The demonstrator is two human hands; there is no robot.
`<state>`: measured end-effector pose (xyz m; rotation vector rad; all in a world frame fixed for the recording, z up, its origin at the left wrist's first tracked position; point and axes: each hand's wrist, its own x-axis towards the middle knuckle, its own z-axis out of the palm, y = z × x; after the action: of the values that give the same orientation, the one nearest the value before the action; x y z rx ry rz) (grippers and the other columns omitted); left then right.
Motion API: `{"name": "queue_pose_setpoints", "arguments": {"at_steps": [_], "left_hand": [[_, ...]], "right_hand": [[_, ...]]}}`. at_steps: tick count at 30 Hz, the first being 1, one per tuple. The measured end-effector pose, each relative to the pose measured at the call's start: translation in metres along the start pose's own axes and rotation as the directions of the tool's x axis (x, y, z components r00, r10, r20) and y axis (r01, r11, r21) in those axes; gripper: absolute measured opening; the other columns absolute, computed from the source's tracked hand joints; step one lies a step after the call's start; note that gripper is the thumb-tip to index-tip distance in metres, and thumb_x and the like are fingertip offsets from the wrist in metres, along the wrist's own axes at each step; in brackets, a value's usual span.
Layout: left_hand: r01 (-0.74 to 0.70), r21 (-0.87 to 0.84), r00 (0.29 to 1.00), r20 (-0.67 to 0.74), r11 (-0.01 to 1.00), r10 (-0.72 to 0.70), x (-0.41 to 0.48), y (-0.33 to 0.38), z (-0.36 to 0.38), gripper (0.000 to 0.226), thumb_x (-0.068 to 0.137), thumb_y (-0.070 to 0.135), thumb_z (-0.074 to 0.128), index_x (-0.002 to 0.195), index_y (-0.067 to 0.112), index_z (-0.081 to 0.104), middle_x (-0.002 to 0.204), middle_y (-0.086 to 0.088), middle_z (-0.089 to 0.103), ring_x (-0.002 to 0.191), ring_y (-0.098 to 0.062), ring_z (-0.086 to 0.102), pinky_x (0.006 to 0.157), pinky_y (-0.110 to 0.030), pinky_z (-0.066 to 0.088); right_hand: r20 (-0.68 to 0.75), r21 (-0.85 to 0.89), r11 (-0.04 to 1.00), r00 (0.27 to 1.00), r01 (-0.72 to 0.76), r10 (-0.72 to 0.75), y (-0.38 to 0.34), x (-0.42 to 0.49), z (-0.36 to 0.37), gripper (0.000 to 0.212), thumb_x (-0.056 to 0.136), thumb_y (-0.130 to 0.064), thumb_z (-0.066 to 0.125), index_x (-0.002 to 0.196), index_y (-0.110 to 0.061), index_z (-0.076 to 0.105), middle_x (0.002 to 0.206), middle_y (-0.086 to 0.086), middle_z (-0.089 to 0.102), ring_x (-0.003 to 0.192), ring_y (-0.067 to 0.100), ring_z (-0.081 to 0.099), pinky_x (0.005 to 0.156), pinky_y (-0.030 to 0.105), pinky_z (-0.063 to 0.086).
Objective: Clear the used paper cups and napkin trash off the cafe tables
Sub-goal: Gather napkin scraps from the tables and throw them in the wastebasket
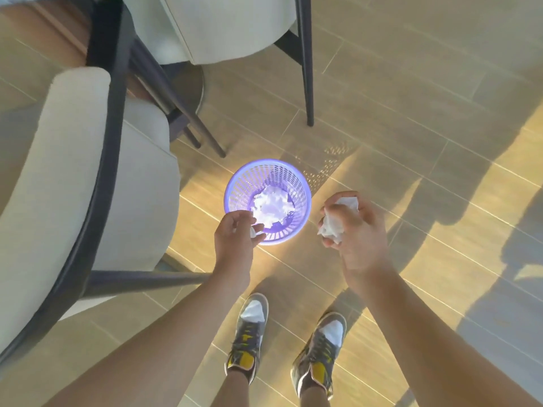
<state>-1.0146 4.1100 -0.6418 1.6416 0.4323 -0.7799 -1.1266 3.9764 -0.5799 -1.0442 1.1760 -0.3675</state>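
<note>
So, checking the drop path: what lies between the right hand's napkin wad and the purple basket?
Only bare floor tiles between napkin wad and purple basket, in the head view.

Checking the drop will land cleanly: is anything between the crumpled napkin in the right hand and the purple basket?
Nothing visible. The crumpled napkin in the right hand sits just right of the purple basket, whose mouth is open, with only bare floor between.
</note>
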Motion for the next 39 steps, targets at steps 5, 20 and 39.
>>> {"name": "queue_pose_setpoints", "arguments": {"at_steps": [5, 20, 39], "left_hand": [[0.188, -0.062, 0.982, -0.022, 0.980, -0.189, 0.064, -0.019, 0.023, 0.007, 0.103, 0.026, 0.058, 0.106, 0.022, 0.063, 0.121, -0.005, 0.059, 0.115, -0.023, 0.063, 0.090, -0.031, 0.059], [0.074, -0.131, 0.992, -0.088, 0.989, -0.086, 0.037, -0.002, 0.016, 0.026, 0.105, 0.024, 0.051, 0.126, 0.015, 0.064, 0.122, -0.004, 0.068, 0.117, -0.016, 0.067, 0.087, -0.028, 0.056], [-0.062, 0.081, 0.992, -0.108, 0.995, 0.071, 0.030, -0.015, -0.044, 0.022, 0.107, 0.024, 0.048, 0.117, 0.026, 0.067, 0.117, 0.005, 0.072, 0.110, -0.004, 0.070, 0.092, -0.030, 0.057]], "right_hand": [[0.017, -0.022, 1.000, 1.000, -0.001, 0.001, 0.022, 0.019, 0.009, 0.015, 0.070, -0.018, 0.059, 0.080, -0.013, 0.069, 0.069, 0.007, 0.062, 0.065, 0.023, 0.055, 0.048, 0.027, 0.044], [0.006, 0.042, 0.998, 0.998, -0.056, 0.056, 0.020, 0.001, 0.013, 0.009, 0.071, -0.020, 0.062, 0.075, -0.018, 0.070, 0.071, 0.005, 0.063, 0.067, 0.024, 0.057, 0.051, 0.030, 0.048], [0.021, -0.299, 0.909, 0.951, -0.289, 0.309, 0.138, 0.140, 0.084, 0.070, 0.101, -0.048, 0.062, 0.160, -0.025, 0.034, 0.161, 0.009, 0.043, 0.141, 0.033, 0.049, 0.118, 0.051, 0.041]]}}
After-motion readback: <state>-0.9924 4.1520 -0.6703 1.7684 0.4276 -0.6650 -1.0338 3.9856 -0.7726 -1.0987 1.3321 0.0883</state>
